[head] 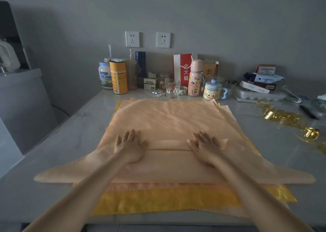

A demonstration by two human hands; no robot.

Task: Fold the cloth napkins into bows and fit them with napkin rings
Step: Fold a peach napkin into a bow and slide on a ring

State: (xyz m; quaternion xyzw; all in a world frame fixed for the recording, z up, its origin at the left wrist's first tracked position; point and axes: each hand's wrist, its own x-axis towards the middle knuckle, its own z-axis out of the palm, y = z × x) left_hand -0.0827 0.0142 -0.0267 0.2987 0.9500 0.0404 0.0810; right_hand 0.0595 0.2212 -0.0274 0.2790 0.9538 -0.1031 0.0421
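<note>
The peach napkin lies spread in the middle of the tabletop, on top of a stack of cloths with a yellow napkin showing at the near edge. In the head view, the left hand and right hand lie flat with fingers straight. They press on a narrow folded band that runs left to right between them, and neither grasps anything. The step looks like pleating the cloth from the near side. To do it well, make the band even in width along its run. Press the crease firmly with both palms before turning the next pleat, and see that the layers beneath do not slide. The gold napkin rings lie to the far right, apart from the cloth.
</note>
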